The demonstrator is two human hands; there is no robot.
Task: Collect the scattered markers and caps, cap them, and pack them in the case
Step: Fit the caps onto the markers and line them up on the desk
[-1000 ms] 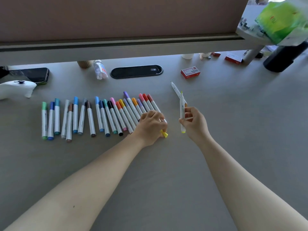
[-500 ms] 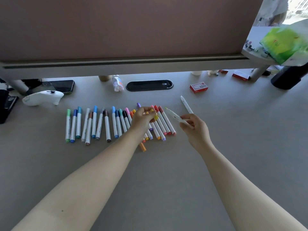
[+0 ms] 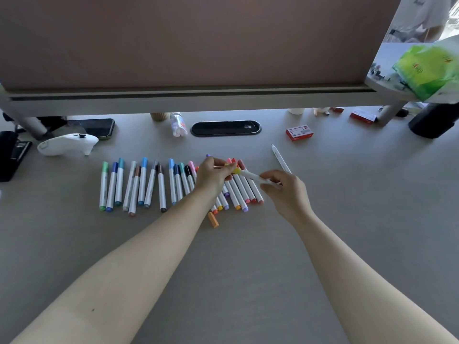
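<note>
Grey desk (image 3: 347,232) under a brown partition panel (image 3: 188,38), with a black oval cable port (image 3: 225,128), a red box (image 3: 299,133), a white controller (image 3: 68,144) and a dark phone (image 3: 95,127) along the back; row of capped markers (image 3: 139,182) lying side by side mid-desk, one loose white marker (image 3: 280,158) apart to the right, an orange cap (image 3: 213,219) alone just below the row; no case anywhere in view; middle of the row hidden behind the left hand (image 3: 214,173), green packet (image 3: 427,70) at the upper right blurred; left hand curled, pinching a yellow cap (image 3: 236,171) against the tip of a white marker (image 3: 255,178); whether fully seated, impossible to tell; right hand (image 3: 285,189) gripping that marker's barrel above the row.
</note>
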